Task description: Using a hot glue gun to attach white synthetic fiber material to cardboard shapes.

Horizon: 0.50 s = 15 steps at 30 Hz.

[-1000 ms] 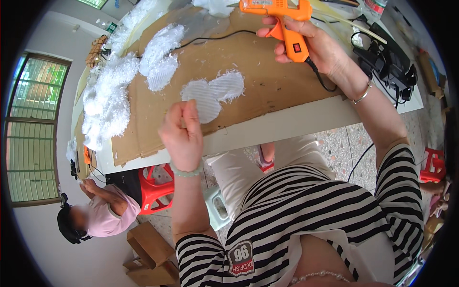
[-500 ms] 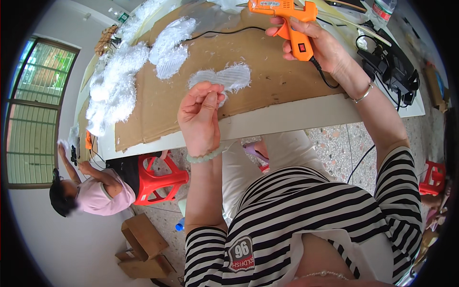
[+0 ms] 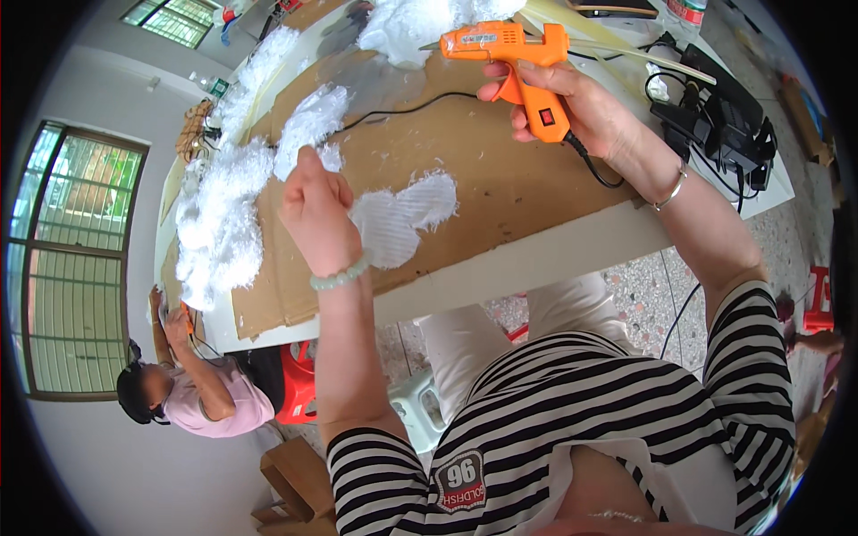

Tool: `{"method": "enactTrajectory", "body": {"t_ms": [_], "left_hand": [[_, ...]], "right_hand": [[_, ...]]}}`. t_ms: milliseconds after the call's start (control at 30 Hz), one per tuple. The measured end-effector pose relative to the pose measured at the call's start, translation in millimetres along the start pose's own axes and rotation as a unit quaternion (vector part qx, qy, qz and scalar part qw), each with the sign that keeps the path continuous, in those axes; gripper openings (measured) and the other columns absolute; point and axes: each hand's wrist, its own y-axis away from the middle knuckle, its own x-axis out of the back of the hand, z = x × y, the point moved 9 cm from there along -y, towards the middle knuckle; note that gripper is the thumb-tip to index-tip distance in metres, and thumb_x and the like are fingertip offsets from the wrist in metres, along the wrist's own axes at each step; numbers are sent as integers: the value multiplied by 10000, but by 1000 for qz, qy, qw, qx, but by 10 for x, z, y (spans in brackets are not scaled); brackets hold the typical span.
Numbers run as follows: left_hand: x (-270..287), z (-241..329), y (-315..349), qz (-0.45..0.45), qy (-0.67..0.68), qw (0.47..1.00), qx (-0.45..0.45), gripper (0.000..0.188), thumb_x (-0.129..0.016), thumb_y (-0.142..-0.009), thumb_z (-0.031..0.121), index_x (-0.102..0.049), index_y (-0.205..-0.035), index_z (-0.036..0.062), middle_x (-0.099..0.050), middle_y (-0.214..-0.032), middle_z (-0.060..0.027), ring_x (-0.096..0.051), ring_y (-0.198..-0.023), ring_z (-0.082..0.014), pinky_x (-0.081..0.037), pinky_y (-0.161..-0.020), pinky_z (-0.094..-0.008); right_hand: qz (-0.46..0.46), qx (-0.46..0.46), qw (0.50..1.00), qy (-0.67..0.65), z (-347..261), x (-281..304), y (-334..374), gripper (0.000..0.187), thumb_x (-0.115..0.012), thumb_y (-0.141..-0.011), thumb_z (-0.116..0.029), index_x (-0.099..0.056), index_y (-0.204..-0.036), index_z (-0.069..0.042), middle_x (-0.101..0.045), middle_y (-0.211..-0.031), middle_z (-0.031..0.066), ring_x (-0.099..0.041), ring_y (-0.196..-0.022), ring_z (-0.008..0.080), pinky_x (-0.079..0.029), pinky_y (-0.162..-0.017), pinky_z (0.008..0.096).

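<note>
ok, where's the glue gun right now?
Head view, near the top, right of centre: the orange glue gun is in the right hand, over the brown cardboard, nozzle pointing left.

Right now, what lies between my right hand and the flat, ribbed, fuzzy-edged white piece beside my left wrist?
In the head view, only flat, specked brown cardboard shows between your right hand and the white piece.

Bench [image 3: 536,256], white-topped: brown cardboard sheet [image 3: 527,183] across the middle, black cabled equipment [image 3: 728,134] at right, clear bottle [image 3: 686,11] far right. On the sheet: ribbed white piece [image 3: 398,223], centre; fluffy white heap [image 3: 219,228], left.
</note>
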Motion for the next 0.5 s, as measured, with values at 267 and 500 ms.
{"method": "enactTrajectory", "body": {"t_ms": [267, 500], "left_hand": [[-35, 80, -1265, 18, -610, 688, -393, 223, -606, -830, 223, -692, -982, 84, -675, -838, -163, -633, -890, -336, -496, -796, -383], [154, -927, -2012, -70, -712, 699, -19, 446, -645, -759, 449, -684, -998, 74, -666, -1000, -137, -616, -971, -287, -480, -832, -365]], "right_hand": [[31, -18, 999, -19, 62, 134, -85, 448, -496, -919, -360, -480, -1223, -32, -605, -1059, 91, -550, -650, 127, -504, -621, 287], [34, -28, 999, -15, 95, 160, -103, 453, -516, -906, -343, -491, -1217, -15, -617, -1021, 95, -549, -646, 138, -483, -596, 275]]}}
